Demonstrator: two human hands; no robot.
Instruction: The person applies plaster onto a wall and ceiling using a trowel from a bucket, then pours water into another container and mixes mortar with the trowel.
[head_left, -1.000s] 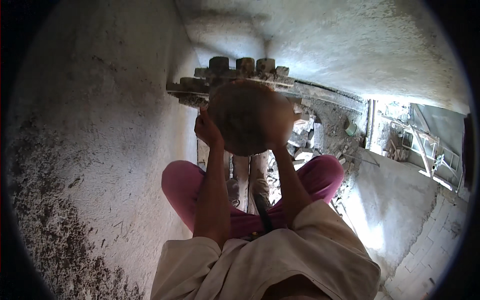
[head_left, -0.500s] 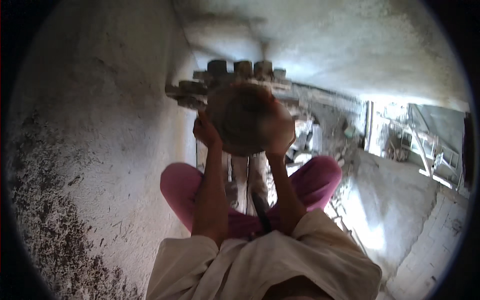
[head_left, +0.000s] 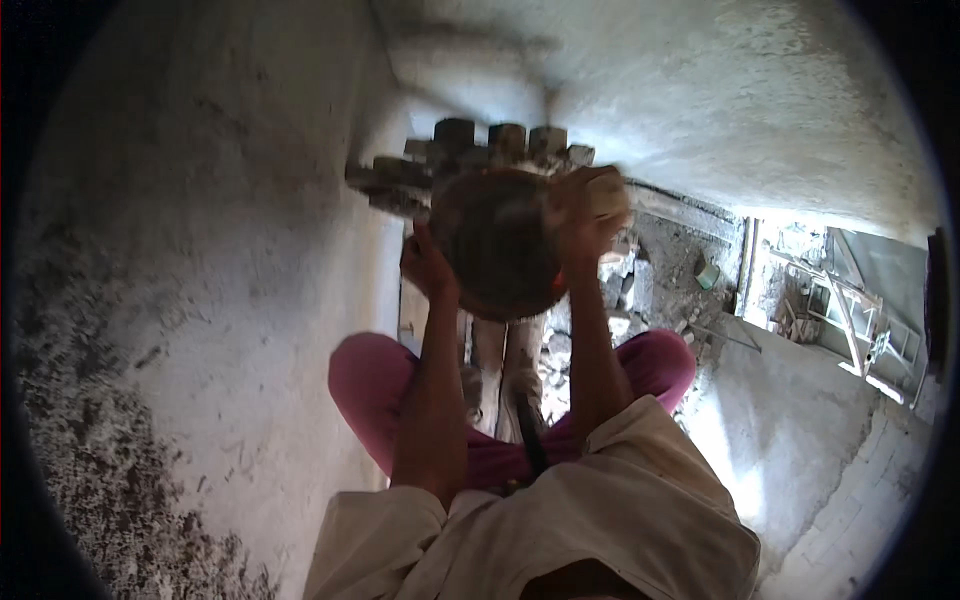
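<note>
A round, dark brown, bowl-shaped vessel (head_left: 497, 245) fills the middle of the view, blurred by motion, held up before my knees. My left hand (head_left: 428, 265) grips its left edge, the thumb along the side and the other fingers hidden behind. On the vessel's right side is my right hand (head_left: 580, 220), also blurred. It is closed round a pale, blunt-ended piece (head_left: 606, 195) whose kind does not show. Whether that piece touches the vessel I cannot tell.
Beyond the vessel, several dark cylindrical pieces (head_left: 455, 134) stand on a ledge. A rough wall (head_left: 200, 290) rises close on the left. Rubble (head_left: 625, 285) lies right of centre, near a small greenish container (head_left: 707, 273). Wooden framing (head_left: 845, 285) stands at the bright opening.
My right hand has moved up and outward on the vessel's right side, and the pale piece in it now shows clearly. My left hand keeps its grip on the left edge.
</note>
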